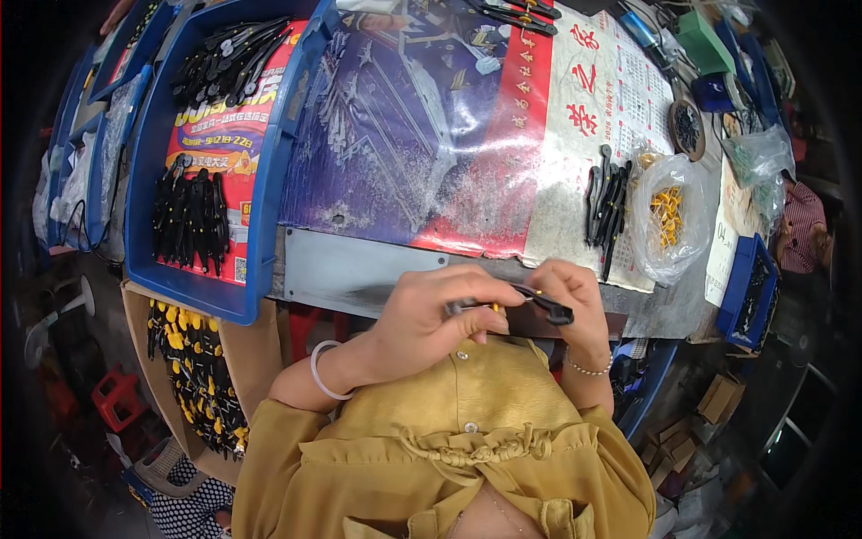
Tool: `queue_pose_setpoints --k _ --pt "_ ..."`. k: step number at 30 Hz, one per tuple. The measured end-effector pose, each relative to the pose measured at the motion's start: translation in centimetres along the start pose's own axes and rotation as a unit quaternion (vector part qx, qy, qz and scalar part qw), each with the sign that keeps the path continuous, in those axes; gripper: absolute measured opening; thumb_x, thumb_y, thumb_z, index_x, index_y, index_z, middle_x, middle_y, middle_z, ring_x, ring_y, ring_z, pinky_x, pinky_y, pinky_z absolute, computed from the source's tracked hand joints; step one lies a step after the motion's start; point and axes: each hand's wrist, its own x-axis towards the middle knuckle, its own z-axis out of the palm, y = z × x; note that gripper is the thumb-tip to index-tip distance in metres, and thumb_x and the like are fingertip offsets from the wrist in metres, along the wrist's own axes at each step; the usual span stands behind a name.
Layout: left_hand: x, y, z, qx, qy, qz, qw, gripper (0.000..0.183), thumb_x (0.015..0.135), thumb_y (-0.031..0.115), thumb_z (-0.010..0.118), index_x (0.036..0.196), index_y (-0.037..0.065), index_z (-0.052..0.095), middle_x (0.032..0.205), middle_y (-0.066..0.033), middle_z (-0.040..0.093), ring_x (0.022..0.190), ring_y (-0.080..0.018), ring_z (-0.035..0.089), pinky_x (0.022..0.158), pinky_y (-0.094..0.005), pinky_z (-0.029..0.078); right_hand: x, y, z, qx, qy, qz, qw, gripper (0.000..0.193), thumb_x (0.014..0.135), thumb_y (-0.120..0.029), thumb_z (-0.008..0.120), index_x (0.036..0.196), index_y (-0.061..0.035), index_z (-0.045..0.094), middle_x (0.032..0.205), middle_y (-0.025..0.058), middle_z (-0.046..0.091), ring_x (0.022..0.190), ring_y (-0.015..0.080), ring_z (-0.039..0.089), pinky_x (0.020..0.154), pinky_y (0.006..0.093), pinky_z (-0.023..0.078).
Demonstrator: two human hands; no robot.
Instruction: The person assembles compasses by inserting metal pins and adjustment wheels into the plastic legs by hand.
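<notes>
Two hands close together at the near edge of the bench [660,316]: right hand [579,301] has a black tool [558,314] gripped snug, left hand [431,310] is pinching a tiny yellow bit [495,307] right by it, exact fit too blurry to tell. Clear bag [696,256] of yellow pieces [666,216] sits off right, blue tray [269,193] of black tools [191,220] on the left.

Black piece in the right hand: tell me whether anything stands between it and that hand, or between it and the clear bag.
Nothing visible separates the right hand from the black piece; the fingers are on it. Toward the clear bag, the near ends of the row of black handles lie roughly along the way.
</notes>
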Motion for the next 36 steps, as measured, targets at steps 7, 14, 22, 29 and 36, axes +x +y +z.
queue_pose_setpoints --k 7,14,22,29,36 --pt "-0.2 -1.6 1.7 0.166 -0.014 0.129 0.977 0.030 0.070 -0.002 0.069 0.099 -0.001 0.063 0.082 -0.0113 0.061 0.069 -0.0219 0.063 0.058 -0.0294 0.050 -0.3 -0.9 1.2 0.224 -0.097 0.027 0.969 0.024 0.082 -0.014 0.065 0.094 0.0061 0.062 0.081 0.0070 0.063 0.063 0.0091 0.057 0.055 0.0197 0.046" --pt "0.0 -0.4 1.4 0.087 0.035 0.041 0.995 0.025 0.076 0.004 0.067 0.100 0.000 0.063 0.081 -0.0091 0.063 0.069 -0.0198 0.062 0.059 -0.0276 0.050 0.3 0.0 2.6 0.210 -0.045 -0.158 0.964 0.029 0.080 -0.007 0.068 0.101 0.0084 0.057 0.093 0.0135 0.059 0.072 0.0167 0.061 0.060 0.0252 0.051" --pt "-0.1 -0.1 2.0 0.135 0.074 0.081 0.985 0.021 0.082 0.005 0.063 0.103 -0.001 0.062 0.081 -0.0080 0.063 0.067 -0.0132 0.062 0.056 -0.0223 0.047 0.7 0.7 4.2 0.235 0.004 -0.212 0.949 0.025 0.083 -0.012 0.066 0.097 0.0065 0.057 0.090 0.0137 0.059 0.066 0.0138 0.056 0.056 0.0233 0.046" --pt "-0.6 1.9 -0.6 -0.170 0.041 -0.211 0.962 0.017 0.086 0.000 0.058 0.102 -0.005 0.060 0.086 -0.0090 0.061 0.062 -0.0089 0.059 0.055 -0.0194 0.047 1.0 0.1 3.7 0.110 0.207 -0.281 0.931 0.016 0.086 -0.009 0.060 0.091 0.0054 0.056 0.080 0.0119 0.057 0.057 0.0112 0.053 0.051 0.0213 0.043" --pt "0.0 1.6 1.0 -0.101 0.019 -0.130 0.986 0.018 0.085 -0.001 0.059 0.102 -0.002 0.062 0.085 -0.0078 0.061 0.064 -0.0100 0.060 0.055 -0.0203 0.047 0.9 0.7 2.6 0.278 -0.010 -0.218 0.935 0.032 0.087 -0.027 0.060 0.093 0.0046 0.057 0.079 0.0131 0.057 0.053 0.0108 0.051 0.048 0.0211 0.043"
